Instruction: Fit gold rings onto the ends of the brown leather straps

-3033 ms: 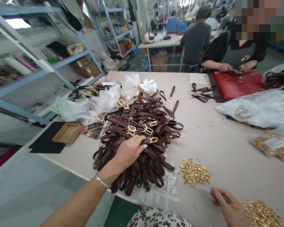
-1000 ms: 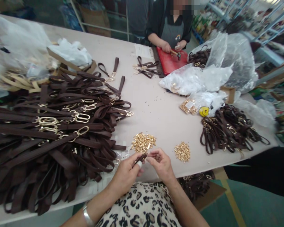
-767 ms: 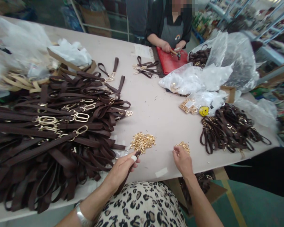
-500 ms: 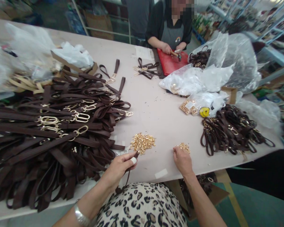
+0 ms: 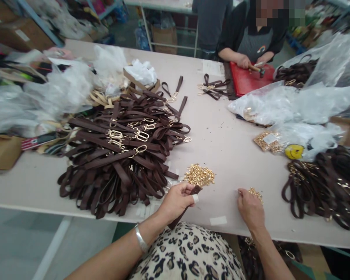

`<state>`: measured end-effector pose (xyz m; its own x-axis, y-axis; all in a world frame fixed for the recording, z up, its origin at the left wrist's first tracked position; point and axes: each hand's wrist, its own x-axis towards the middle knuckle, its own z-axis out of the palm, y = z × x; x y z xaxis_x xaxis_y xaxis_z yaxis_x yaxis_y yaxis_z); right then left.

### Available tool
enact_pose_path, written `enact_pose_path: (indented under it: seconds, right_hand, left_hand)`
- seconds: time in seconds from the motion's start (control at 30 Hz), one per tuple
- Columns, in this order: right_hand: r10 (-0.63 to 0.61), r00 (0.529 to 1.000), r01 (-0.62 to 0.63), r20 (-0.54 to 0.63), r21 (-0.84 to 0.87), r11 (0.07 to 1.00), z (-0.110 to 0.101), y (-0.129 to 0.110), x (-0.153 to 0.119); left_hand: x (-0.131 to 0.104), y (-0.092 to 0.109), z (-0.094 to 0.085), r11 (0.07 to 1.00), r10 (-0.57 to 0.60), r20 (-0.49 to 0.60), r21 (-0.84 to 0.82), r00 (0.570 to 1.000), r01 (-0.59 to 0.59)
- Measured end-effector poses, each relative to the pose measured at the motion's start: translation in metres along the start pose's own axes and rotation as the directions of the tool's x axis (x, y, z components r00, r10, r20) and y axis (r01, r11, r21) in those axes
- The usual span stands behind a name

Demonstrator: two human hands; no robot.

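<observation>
Readable text: none | yellow smiley [image 5: 294, 151]: plastic bag [image 5: 316, 134] | rainbow emblem [image 5: 261, 49]: co-worker's apron [image 5: 251, 42]

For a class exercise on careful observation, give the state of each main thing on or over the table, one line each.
Left hand: closed around brown strap
Brown strap: held, partly hidden
Right hand: fingers curled, contents unclear
Strap heap: piled, overlapping
Larger gold pile: loose, spread
Smaller gold pile: loose, partly hidden
Red sheet: lying flat
Hammer: held in co-worker's hand
Plastic bags: crumpled
</observation>
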<state>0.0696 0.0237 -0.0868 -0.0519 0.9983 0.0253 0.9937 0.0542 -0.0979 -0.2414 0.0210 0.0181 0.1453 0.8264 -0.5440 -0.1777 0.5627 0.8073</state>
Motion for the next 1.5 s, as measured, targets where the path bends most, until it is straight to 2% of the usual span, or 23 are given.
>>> enact_pose_path:
  seconds: [0.07,0.13,0.2,0.3,0.4,0.53,0.63,0.77,0.87,1.03,1.17,1.33,1.5]
  right_hand:
    - [0.106,0.994,-0.111,0.035,0.260,0.959,-0.006,-0.013,0.001]
    - [0.189,0.978,-0.209,0.091,0.527,0.824,-0.016,-0.034,0.001]
    - [0.195,0.972,-0.233,0.134,0.691,0.684,-0.028,-0.061,0.000]
    - [0.136,0.975,-0.222,0.176,0.812,0.540,-0.045,-0.098,-0.004]
    - [0.110,0.970,-0.242,0.216,0.888,0.391,-0.060,-0.122,-0.011]
    - [0.074,0.981,-0.193,0.179,0.934,0.300,-0.077,-0.141,-0.020]
    - [0.047,0.997,-0.080,0.069,0.944,0.321,-0.082,-0.153,-0.024]
    - [0.007,0.990,0.123,-0.144,0.867,0.483,-0.080,-0.163,-0.023]
    - [-0.055,0.966,0.235,-0.251,0.779,0.581,-0.081,-0.165,-0.020]
    - [-0.166,0.929,0.362,-0.332,0.716,0.597,-0.086,-0.165,-0.017]
    - [-0.163,0.921,0.377,-0.355,0.700,0.606,-0.088,-0.167,-0.015]
    - [-0.090,0.929,0.326,-0.359,0.678,0.658,-0.087,-0.169,-0.016]
    - [0.048,0.975,0.140,-0.217,0.765,0.628,-0.079,-0.167,-0.021]
  left_hand:
    - [0.000,-0.004,-0.001,1.000,0.022,0.011,-0.001,1.000,-0.022]
    - [-0.001,-0.008,-0.002,0.999,0.038,0.012,0.013,0.999,-0.038]
    - [-0.002,-0.009,-0.002,0.998,0.048,0.014,0.029,0.999,-0.048]
    - [-0.005,-0.007,-0.001,0.997,0.066,0.024,0.049,0.998,-0.067]
    - [-0.009,-0.005,-0.001,0.990,0.103,0.027,0.095,0.994,-0.105]
    - [-0.012,-0.006,-0.003,0.952,0.218,-0.001,0.218,0.976,-0.212]
    - [-0.013,-0.009,-0.004,0.921,0.280,-0.015,0.285,0.960,-0.265]
    - [-0.015,-0.012,-0.001,0.917,0.286,0.002,0.291,0.958,-0.274]
    - [-0.017,-0.013,0.000,0.914,0.303,0.012,0.280,0.953,-0.295]
    - [-0.019,-0.009,-0.001,0.867,0.363,0.033,0.353,0.931,-0.351]
    - [-0.019,-0.007,-0.002,0.845,0.386,0.049,0.383,0.921,-0.375]
    - [-0.020,-0.007,0.000,0.834,0.396,0.074,0.389,0.915,-0.392]
    - [-0.021,-0.003,0.002,0.809,0.415,0.088,0.419,0.906,-0.411]
